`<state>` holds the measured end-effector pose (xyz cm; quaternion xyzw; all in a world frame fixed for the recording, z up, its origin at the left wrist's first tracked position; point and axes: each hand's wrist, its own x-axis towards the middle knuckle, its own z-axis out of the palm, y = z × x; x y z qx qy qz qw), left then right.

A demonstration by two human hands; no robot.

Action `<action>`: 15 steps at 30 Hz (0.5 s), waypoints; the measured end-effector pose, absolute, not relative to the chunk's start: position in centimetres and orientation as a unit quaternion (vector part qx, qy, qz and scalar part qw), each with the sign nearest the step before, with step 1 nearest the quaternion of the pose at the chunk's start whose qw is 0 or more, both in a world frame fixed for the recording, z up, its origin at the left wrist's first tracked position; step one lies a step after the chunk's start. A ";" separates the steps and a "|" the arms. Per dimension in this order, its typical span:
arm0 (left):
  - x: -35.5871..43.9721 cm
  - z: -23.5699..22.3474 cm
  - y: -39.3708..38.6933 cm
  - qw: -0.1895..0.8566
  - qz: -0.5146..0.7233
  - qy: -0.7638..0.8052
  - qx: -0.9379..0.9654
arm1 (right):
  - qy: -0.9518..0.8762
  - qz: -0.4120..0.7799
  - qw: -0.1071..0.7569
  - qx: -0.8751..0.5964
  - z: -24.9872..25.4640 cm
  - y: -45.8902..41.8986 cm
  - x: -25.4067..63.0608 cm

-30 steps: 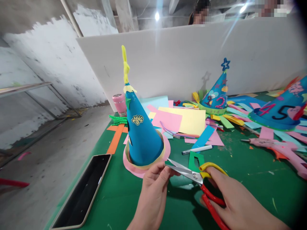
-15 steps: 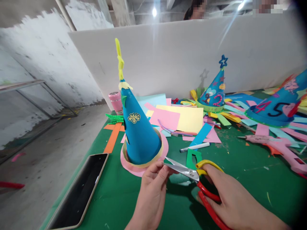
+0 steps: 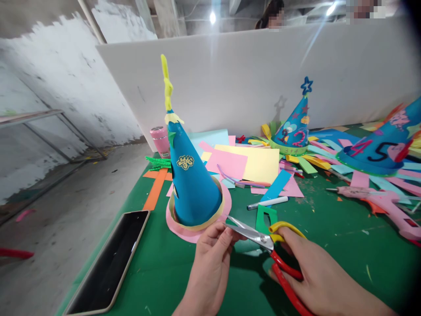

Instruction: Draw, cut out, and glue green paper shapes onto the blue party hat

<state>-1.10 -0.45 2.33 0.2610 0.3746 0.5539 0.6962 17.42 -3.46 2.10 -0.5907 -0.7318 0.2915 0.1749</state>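
Note:
My right hand grips scissors with red and yellow handles. Their blades are parted and point left, with the tips at the fingers of my left hand. Those fingers are pinched together in front of the hat's brim; whatever they hold is too small or too hidden to make out. Just behind stands a blue paper cone hat with a pink brim, a yellow twisted pipe cleaner on its tip and a small yellow cut-out on its side. A green paper piece with a cut-out hole lies behind the blades.
A phone lies at the table's left edge. Coloured paper sheets, a marker and a pink glue gun lie behind and to the right. Two more decorated hats stand at the back right, before a white partition. A person is beyond it.
Both hands and the scissors stay almost exactly where they were, the blades still parted at my left fingertips. The whole view has shifted very slightly.

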 end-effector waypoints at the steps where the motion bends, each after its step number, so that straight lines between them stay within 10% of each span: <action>1: -1.1 2.4 -0.4 0.697 0.554 0.374 0.260 | -0.730 0.294 0.175 -0.591 2.1 -3.5 17.4; 15: -1.0 2.4 -0.5 0.707 0.558 0.363 0.240 | -0.729 0.307 0.179 -0.585 2.0 -3.6 17.4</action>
